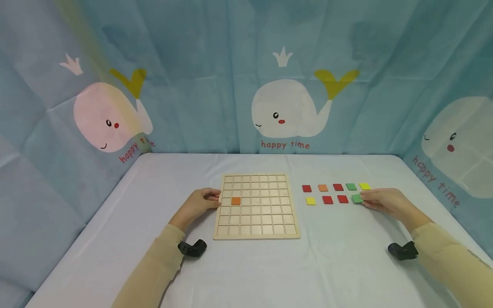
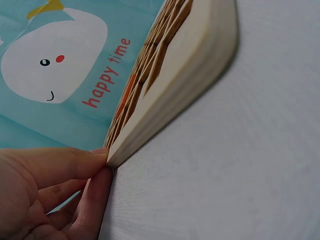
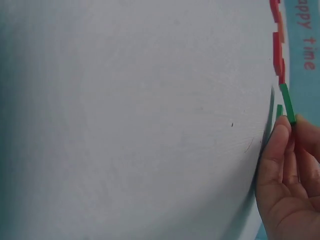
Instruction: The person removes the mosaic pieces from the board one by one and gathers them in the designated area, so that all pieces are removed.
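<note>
A pale wooden grid board (image 1: 256,237) lies on the table, with one orange tile (image 1: 236,201) in a cell toward its left side. My left hand (image 1: 198,207) holds the board's left edge, thumb and fingertips at the rim in the left wrist view. To the right of the board, my right hand (image 1: 385,203) pinches a green tile (image 3: 288,103) between thumb and fingers; the tile is tilted in the right wrist view. This tile is at the right end of the nearer row of tiles. Just beyond the fingers is a yellow tile (image 1: 364,186), with another green tile (image 1: 351,187) beside it.
Several other tiles lie in two rows right of the board, among them a red tile (image 1: 327,199), an orange tile (image 1: 322,188) and a yellow tile (image 1: 310,201). A white cloth covers the table (image 1: 250,273). Blue whale-print curtains (image 1: 192,119) surround its back and sides.
</note>
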The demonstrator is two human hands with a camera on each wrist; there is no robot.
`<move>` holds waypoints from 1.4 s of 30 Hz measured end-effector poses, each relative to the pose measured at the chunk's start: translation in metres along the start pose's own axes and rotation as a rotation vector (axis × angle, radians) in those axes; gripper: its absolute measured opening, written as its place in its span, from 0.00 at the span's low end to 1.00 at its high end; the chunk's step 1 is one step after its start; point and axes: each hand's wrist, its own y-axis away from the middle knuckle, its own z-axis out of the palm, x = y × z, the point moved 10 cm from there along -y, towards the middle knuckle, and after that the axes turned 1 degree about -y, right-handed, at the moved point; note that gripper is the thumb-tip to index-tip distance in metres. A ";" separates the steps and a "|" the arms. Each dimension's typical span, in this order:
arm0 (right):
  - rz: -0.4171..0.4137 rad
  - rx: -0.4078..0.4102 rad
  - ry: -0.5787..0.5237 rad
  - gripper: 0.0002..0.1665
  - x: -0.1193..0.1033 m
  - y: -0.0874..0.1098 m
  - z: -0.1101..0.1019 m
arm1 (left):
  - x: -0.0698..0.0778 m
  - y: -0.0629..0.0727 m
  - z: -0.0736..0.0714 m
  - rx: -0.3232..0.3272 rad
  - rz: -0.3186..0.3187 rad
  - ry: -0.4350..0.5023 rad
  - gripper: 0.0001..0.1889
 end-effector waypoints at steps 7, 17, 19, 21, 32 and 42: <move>0.013 0.064 0.056 0.44 0.001 -0.003 -0.004 | 0.002 0.000 -0.002 -0.005 0.008 -0.007 0.25; -0.006 0.085 0.158 0.39 -0.003 -0.003 -0.002 | -0.002 -0.002 0.000 -0.009 0.005 0.000 0.24; -0.006 0.101 0.178 0.38 -0.003 -0.003 -0.003 | -0.003 -0.002 0.000 -0.011 0.004 0.001 0.24; -0.006 0.120 0.201 0.37 -0.004 -0.003 -0.005 | -0.002 -0.002 0.000 -0.013 0.004 0.003 0.25; 0.022 0.212 0.274 0.34 -0.006 -0.006 -0.012 | 0.004 -0.002 -0.001 -0.010 0.010 -0.033 0.24; -0.080 0.293 0.315 0.33 -0.041 0.018 0.013 | 0.002 -0.001 -0.001 -0.014 0.004 -0.010 0.25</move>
